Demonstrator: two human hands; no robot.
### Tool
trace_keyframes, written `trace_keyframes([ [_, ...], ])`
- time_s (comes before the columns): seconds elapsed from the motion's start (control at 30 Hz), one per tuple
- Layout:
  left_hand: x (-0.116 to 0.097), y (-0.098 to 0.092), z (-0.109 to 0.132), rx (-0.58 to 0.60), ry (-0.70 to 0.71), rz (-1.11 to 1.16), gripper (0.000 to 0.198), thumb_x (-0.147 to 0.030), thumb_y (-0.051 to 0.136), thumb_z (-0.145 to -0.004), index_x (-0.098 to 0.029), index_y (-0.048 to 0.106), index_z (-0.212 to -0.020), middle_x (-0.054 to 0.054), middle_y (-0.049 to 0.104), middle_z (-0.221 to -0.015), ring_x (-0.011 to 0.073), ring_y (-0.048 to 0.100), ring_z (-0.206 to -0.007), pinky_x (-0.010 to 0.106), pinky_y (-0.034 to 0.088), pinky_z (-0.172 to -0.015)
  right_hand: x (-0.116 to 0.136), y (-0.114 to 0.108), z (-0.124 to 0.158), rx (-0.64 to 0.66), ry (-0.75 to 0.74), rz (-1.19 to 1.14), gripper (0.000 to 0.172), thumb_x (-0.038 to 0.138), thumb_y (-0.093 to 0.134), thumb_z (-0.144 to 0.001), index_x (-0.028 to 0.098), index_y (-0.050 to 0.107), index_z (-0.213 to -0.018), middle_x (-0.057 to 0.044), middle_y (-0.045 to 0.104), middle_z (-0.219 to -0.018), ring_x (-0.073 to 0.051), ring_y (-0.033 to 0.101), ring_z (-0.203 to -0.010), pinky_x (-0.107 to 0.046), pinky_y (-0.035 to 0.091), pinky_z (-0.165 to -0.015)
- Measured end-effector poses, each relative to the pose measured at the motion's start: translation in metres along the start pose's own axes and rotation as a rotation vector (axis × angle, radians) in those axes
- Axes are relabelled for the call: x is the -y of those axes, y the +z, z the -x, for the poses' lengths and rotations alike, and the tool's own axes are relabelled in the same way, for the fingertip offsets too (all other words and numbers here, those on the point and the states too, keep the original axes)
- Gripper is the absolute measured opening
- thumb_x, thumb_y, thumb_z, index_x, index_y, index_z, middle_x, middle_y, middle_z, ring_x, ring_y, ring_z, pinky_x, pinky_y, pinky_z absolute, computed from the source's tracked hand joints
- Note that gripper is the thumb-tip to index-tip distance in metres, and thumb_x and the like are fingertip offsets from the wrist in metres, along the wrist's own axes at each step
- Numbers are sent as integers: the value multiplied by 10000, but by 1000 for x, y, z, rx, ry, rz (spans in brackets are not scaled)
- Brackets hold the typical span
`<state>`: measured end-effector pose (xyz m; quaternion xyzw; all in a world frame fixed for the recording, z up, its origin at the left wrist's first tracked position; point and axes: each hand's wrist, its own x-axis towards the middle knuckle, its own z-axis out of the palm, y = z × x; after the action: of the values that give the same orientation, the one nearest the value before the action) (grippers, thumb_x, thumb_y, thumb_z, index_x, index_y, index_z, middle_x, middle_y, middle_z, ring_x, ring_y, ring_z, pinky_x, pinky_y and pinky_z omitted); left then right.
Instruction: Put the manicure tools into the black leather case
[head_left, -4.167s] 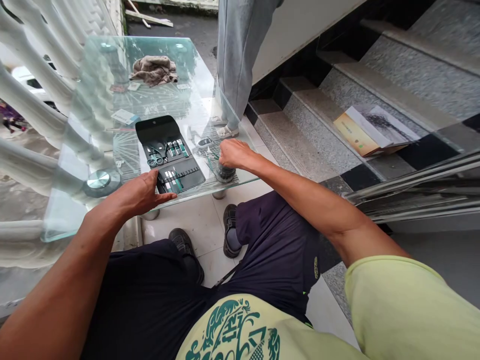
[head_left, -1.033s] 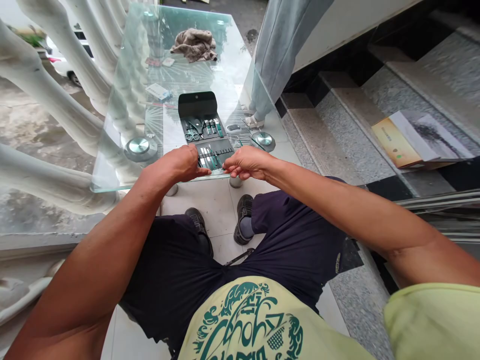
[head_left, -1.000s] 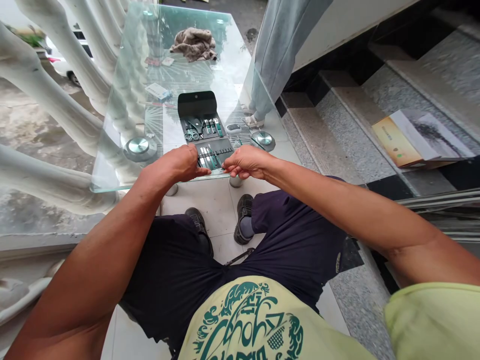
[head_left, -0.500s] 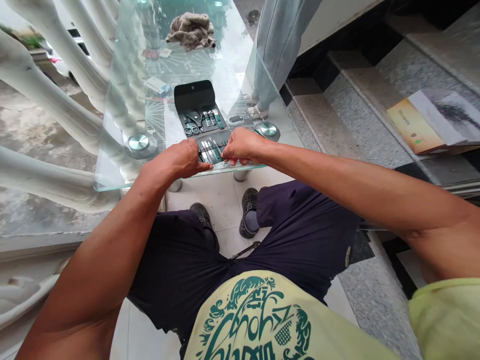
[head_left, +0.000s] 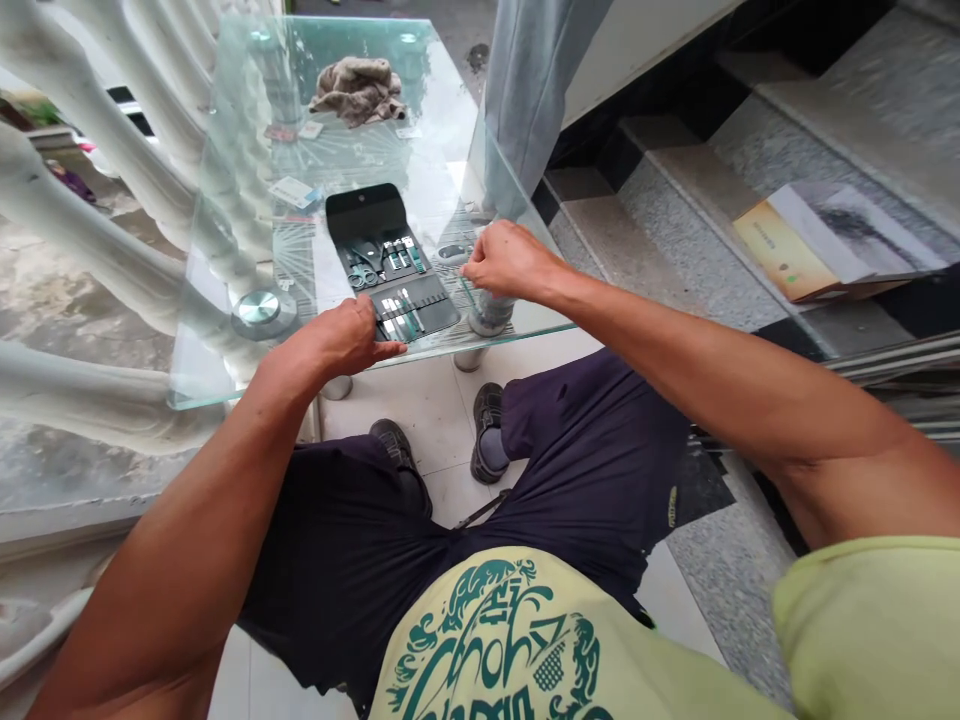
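A black manicure case [head_left: 431,314] lies unfolded on the glass table, near its front edge. My left hand [head_left: 351,335] is closed on the case's lower left edge, its thumb stretched along the front. Green-handled scissors [head_left: 363,275] and several clippers [head_left: 403,255] fill the upper panel. Several slim metal tools [head_left: 401,313] sit in the lower panel's left loops; the loops to their right hold nothing. Right of the case, my right hand [head_left: 506,262] is raised with fingertips pinched. A slim green tool [head_left: 469,292] shows beneath those fingertips, its kind too small to make out.
A crumpled cloth [head_left: 360,92] and a card [head_left: 295,192] lie on the glass table [head_left: 442,90]. Beyond my right hand is a small grey oval object [head_left: 452,252]. Another person's leg [head_left: 525,100] stands at the table's right side. A box [head_left: 810,245] rests on the stairs.
My right hand has moved away from the case's lower panel to the right, with a slim green tool in its fingertips. My left hand stays at the case edge. The view has shifted slightly.
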<state>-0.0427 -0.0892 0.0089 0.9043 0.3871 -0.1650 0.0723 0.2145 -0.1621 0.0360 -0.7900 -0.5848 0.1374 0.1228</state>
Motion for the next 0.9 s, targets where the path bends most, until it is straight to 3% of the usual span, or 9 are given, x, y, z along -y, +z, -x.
trace_keyframes([
  [0.1, 2, 0, -2, 2, 9, -7, 751, -693, 672, -1087, -104, 575, -1543, 279, 756, -1429, 422, 785, -1232, 401, 586, -929, -35, -26, 3, -79, 76, 133, 213, 205, 720, -997, 81, 853, -1107, -174, 816, -918, -366, 796, -1056, -397, 602, -890],
  [0.17, 3, -2, -2, 9, 25, -26, 751, -666, 667, -1100, -41, 569, -1506, 309, 746, -1410, 427, 775, -1233, 401, 574, -918, -48, -33, 5, -51, 114, 200, 194, 172, 711, -987, 75, 863, -1056, -198, 835, -963, -352, 800, -1056, -385, 589, -898],
  [0.27, 4, -5, -2, 29, 37, -40, 729, -631, 662, -1114, -2, 558, -1468, 317, 738, -1403, 414, 766, -1242, 389, 556, -927, -52, -24, 8, 25, 129, 258, 215, 168, 736, -975, 65, 872, -1106, -241, 852, -1087, -357, 804, -1087, -381, 588, -915],
  [0.5, 7, -2, -5, 17, 22, -105, 647, -662, 651, -1108, -92, 580, -1404, 253, 781, -1319, 383, 789, -1184, 362, 551, -901, -40, 7, 3, 117, 106, 313, 317, 89, 740, -954, 86, 864, -1246, -280, 837, -1308, -420, 783, -1286, -380, 594, -976],
  [0.67, 7, -3, -3, 7, 36, -76, 617, -639, 664, -1108, -97, 586, -1393, 268, 775, -1344, 386, 788, -1176, 359, 551, -883, -43, 4, -1, 121, 100, 277, 262, 45, 779, -914, 107, 860, -1155, -272, 844, -1242, -433, 774, -1298, -386, 584, -983],
  [0.9, 8, -2, -3, 6, 32, -22, 700, -684, 655, -1077, -105, 608, -1468, 297, 768, -1363, 425, 796, -1199, 402, 583, -923, -52, 5, 2, 128, 61, 203, 95, 75, 834, -873, 138, 801, -937, -241, 830, -1036, -377, 780, -1091, -346, 533, -850],
])
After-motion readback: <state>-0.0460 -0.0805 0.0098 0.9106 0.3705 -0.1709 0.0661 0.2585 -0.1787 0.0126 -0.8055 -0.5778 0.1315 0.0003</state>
